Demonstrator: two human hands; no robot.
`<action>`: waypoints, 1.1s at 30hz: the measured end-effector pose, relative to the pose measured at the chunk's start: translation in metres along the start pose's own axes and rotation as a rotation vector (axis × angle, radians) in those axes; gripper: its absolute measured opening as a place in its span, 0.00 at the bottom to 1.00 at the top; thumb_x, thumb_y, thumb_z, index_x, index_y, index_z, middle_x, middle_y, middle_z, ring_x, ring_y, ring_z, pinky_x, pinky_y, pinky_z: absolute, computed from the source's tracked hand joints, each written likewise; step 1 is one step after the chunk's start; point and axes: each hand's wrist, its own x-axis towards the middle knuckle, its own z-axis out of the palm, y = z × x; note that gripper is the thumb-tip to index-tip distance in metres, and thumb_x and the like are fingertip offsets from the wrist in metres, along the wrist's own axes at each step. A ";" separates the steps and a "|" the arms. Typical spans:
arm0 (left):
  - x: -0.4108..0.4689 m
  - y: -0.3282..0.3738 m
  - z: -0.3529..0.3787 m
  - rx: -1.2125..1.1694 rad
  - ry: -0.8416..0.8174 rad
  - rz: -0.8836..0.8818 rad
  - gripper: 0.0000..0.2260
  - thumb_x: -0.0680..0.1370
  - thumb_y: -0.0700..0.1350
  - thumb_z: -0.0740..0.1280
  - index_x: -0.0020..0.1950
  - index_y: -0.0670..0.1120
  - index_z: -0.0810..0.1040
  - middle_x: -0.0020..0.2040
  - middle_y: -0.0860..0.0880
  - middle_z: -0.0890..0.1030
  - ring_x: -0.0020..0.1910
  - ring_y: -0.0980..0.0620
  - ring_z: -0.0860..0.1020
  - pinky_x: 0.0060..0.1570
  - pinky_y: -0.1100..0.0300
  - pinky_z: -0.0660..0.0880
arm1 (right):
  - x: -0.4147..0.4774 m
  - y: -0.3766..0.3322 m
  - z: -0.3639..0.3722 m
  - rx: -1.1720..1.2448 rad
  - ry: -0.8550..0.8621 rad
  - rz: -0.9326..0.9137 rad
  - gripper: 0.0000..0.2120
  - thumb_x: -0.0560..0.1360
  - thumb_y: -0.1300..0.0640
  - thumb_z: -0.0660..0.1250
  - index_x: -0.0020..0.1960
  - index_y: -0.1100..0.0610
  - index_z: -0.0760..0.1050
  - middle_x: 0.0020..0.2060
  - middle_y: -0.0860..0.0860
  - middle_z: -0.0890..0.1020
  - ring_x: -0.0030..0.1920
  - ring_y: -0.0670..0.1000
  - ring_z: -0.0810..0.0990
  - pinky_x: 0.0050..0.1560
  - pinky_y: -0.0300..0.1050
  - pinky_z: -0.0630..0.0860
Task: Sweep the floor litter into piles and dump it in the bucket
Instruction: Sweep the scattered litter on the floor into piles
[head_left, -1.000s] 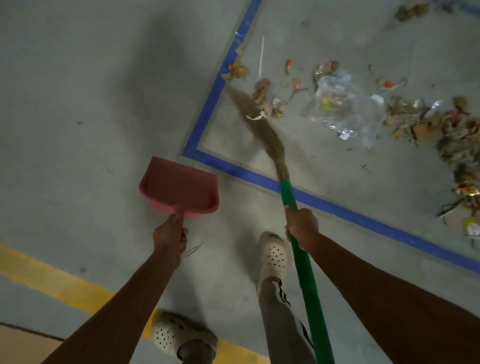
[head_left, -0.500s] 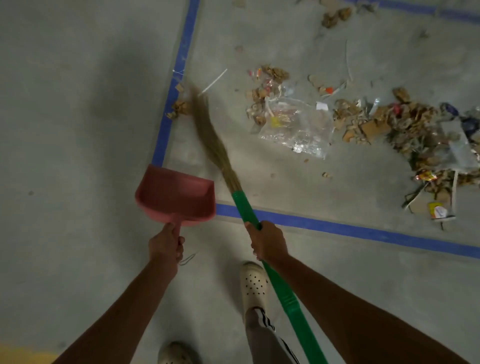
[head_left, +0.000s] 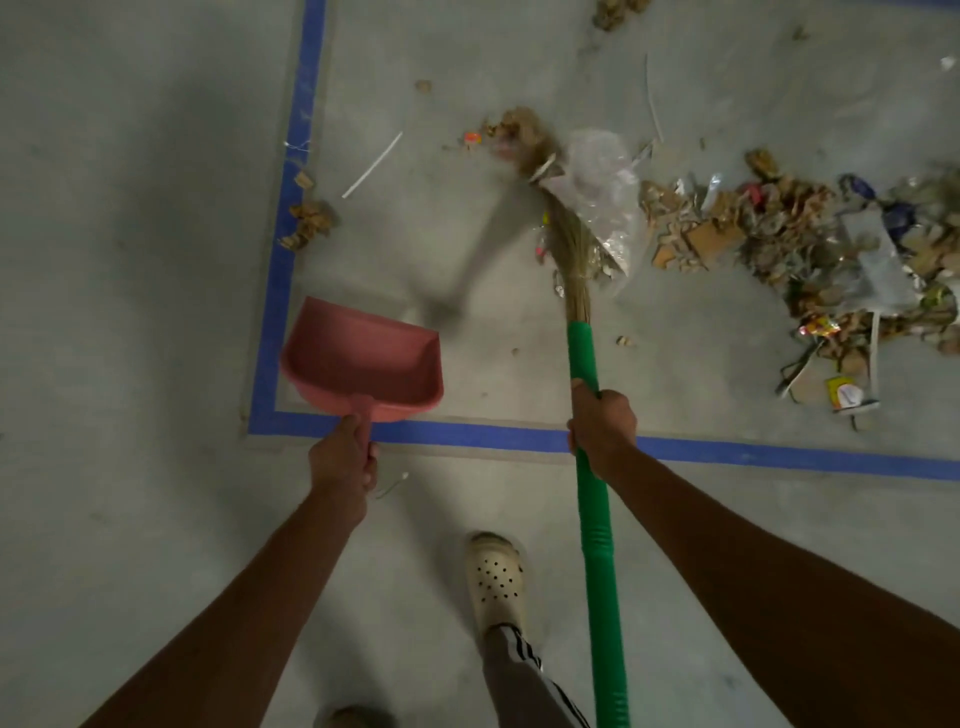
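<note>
left fingers (head_left: 372, 464) round smooth pink dustpan (head_left: 363, 358) handle; right fingers (head_left: 576, 387) round ribbed green broomstick (head_left: 597, 545)

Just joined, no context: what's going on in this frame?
A person is sweeping a concrete floor. The right hand grips a green-handled straw broom, its blurred bristles at a clear plastic bag beside the heap of cardboard scraps and wrappers. The left hand holds a pink plastic dustpan by its handle, nothing visible in it, near the corner of blue floor tape. A few brown scraps lie by the tape.
</note>
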 end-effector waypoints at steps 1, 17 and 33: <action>-0.002 0.002 0.001 -0.007 -0.001 0.002 0.14 0.82 0.48 0.63 0.37 0.47 0.72 0.28 0.47 0.71 0.14 0.56 0.60 0.18 0.69 0.53 | -0.007 -0.004 0.001 0.050 -0.008 0.006 0.21 0.80 0.41 0.60 0.47 0.59 0.76 0.38 0.56 0.83 0.31 0.54 0.81 0.38 0.50 0.83; 0.056 0.093 -0.079 -0.060 0.024 -0.028 0.16 0.79 0.55 0.68 0.35 0.48 0.73 0.27 0.48 0.70 0.19 0.55 0.60 0.24 0.62 0.58 | -0.103 -0.092 0.152 -0.159 -0.229 -0.291 0.18 0.78 0.39 0.62 0.44 0.54 0.73 0.37 0.55 0.83 0.35 0.57 0.83 0.38 0.59 0.83; 0.142 0.170 -0.141 0.034 0.055 -0.063 0.15 0.79 0.53 0.67 0.36 0.48 0.72 0.30 0.47 0.71 0.19 0.54 0.61 0.21 0.65 0.56 | -0.069 -0.185 0.214 0.145 -0.057 0.079 0.20 0.80 0.44 0.64 0.43 0.62 0.76 0.31 0.56 0.80 0.24 0.53 0.77 0.26 0.42 0.75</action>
